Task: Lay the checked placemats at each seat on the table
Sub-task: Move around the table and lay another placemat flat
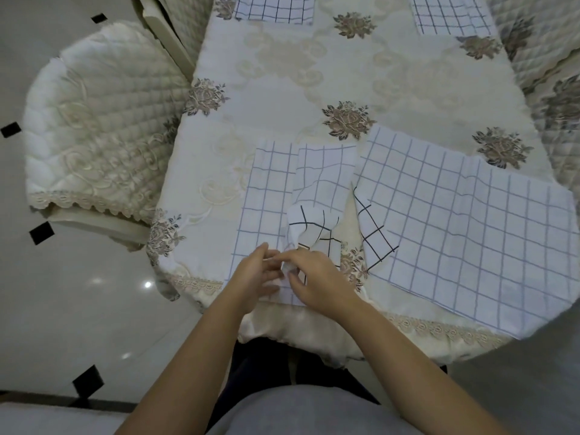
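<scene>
White checked placemat lies crumpled, half folded.

Table under a floral tablecloth. On it: far-left placemat, far-right placemat, near-right placemat, corner turned, and rumpled near-left placemat

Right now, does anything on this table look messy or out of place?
Yes. The near-left placemat is bunched and folded over itself where the right hand grips it. The near-right placemat lies askew, one corner flipped over.
</scene>
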The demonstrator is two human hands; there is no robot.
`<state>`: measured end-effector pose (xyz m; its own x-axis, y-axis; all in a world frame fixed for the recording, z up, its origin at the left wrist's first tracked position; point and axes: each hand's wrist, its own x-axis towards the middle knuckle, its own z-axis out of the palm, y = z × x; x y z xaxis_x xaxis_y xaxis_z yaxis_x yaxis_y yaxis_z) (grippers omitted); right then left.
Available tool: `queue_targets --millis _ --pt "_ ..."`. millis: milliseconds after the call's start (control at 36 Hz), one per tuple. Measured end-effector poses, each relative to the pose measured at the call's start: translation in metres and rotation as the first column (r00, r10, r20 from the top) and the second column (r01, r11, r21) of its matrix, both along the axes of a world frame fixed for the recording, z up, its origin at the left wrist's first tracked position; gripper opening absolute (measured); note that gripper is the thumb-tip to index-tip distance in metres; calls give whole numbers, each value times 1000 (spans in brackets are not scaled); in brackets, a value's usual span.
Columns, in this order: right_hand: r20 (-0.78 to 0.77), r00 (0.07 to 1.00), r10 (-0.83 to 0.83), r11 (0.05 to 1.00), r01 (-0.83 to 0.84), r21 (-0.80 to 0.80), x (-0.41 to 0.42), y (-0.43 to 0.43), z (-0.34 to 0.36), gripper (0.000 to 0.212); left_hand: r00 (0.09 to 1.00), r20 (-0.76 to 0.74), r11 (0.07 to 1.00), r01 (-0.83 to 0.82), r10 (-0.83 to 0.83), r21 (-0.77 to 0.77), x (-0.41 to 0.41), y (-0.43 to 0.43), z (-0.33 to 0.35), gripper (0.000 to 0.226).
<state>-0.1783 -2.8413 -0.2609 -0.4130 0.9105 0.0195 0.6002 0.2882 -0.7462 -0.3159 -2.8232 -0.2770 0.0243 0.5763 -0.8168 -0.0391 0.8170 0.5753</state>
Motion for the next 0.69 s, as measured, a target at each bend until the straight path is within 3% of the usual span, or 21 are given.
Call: queue_targets --millis 167,306,444,611,694 --pt "100 986 130 989 -136 61 -24 8 -6 27 995 43 996 -90 89 21 -22 9 11 41" --pt "171 951 256 967 -254 -35 -39 12 -11 26 978 64 979 -202 200 32 -40 16 19 52" --pt "237 910 341 940 -338 -52 -54 14 -13 32 988 19 985 -153 152 83 -60 22 20 61" --pt "402 799 447 887 -453 -87 -68 16 -11 26 986 -164 985 53 -25 167 -70 25 28 27" --pt "408 766 497 865 -474 -164 -74 17 -11 28 976 -214 970 30 23 241 -71 25 27 7"
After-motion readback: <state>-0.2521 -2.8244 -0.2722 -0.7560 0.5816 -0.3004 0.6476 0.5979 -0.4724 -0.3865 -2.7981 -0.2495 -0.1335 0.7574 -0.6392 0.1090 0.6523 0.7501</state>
